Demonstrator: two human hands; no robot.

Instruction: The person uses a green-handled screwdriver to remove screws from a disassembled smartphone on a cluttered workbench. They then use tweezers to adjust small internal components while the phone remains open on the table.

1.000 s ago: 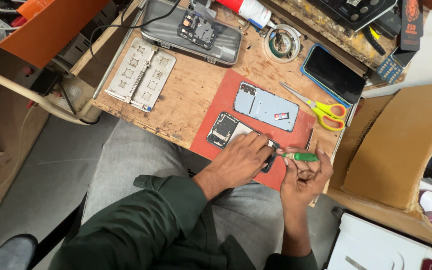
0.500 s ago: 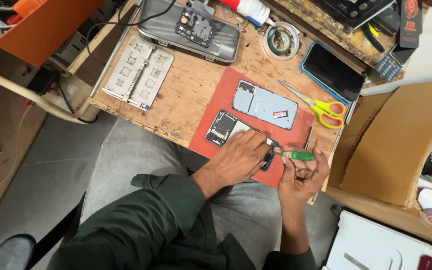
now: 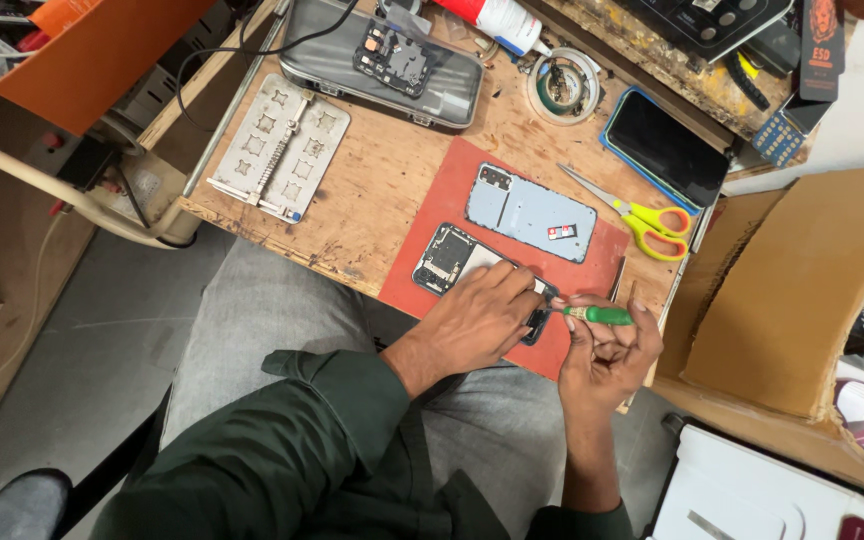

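An opened phone (image 3: 449, 257) with its insides showing lies on a red mat (image 3: 452, 195) at the front of the wooden bench. My left hand (image 3: 482, 315) lies flat over the phone's lower half, pressing it down. My right hand (image 3: 607, 355) grips a small screwdriver with a green handle (image 3: 600, 315), its tip pointing left into the phone's lower end by my left fingers. The phone's pale blue back cover (image 3: 532, 212) rests on the mat just beyond.
Yellow-handled scissors (image 3: 642, 218) lie right of the mat, and a dark phone in a blue case (image 3: 664, 150) beyond them. A metal fixture plate (image 3: 277, 150), a grey tray with a circuit board (image 3: 384, 60) and a tape roll (image 3: 564, 85) stand farther back. A cardboard box (image 3: 802, 290) stands at right.
Both hands stay on the phone's lower end with the screwdriver. The view has shifted slightly; little else has moved.
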